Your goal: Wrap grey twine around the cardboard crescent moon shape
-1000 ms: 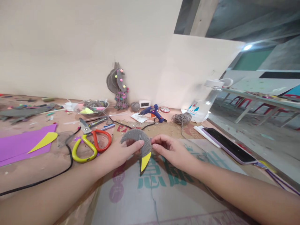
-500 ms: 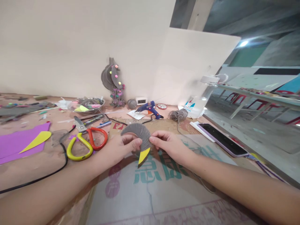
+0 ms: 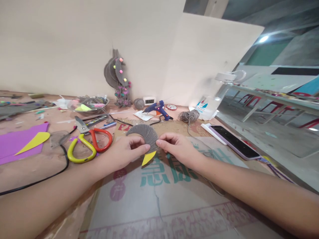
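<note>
A crescent [image 3: 146, 134], mostly wrapped in grey cord with a bare yellow tip pointing down, is held above a printed cardboard sheet [image 3: 129, 205]. My left hand [image 3: 133, 147] pinches its inner curve between thumb and fingers. At its outer right edge, the thumb and fingers of my right hand [image 3: 171, 146] are closed together; what they grip, perhaps the cord, is too small to make out. Thin grey cord runs from a loose bundle [image 3: 189, 115] down past my right forearm.
Scissors [image 3: 96, 141] with red and yellow handles lie left, near purple sheets [image 3: 22, 139] and a yellow piece [image 3: 33, 143]. Behind stand a blue glue gun [image 3: 159, 109], a bead-decorated grey ornament [image 3: 117, 74] and a clear bottle [image 3: 211, 99]. A phone [image 3: 234, 141] lies right.
The crescent has turned slightly, its yellow tip swinging to the left. Both hands remain closed near it. The whole view has shifted a little.
</note>
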Demonstrator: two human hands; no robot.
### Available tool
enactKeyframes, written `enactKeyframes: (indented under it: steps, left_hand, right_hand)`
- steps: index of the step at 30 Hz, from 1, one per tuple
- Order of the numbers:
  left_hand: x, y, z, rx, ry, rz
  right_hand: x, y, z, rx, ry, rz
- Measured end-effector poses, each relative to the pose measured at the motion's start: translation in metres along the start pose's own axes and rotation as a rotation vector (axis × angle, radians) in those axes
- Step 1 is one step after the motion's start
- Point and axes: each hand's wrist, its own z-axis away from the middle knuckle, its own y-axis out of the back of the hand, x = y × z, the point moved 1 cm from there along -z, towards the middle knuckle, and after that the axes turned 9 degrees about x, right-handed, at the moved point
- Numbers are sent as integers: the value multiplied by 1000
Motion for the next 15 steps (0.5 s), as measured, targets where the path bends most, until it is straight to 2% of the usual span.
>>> enactKeyframes:
  steps: [6, 9, 15]
  left_hand:
    - [3, 3, 0, 50, 102, 109]
    - [3, 3, 0, 61, 106, 139]
    - [0, 2, 0, 100, 104, 153]
  right_hand:
    - [6, -2, 0, -75, 12, -114]
    - [8, -3, 0, -80, 25, -125]
    - [6, -1, 1, 76, 156, 155]
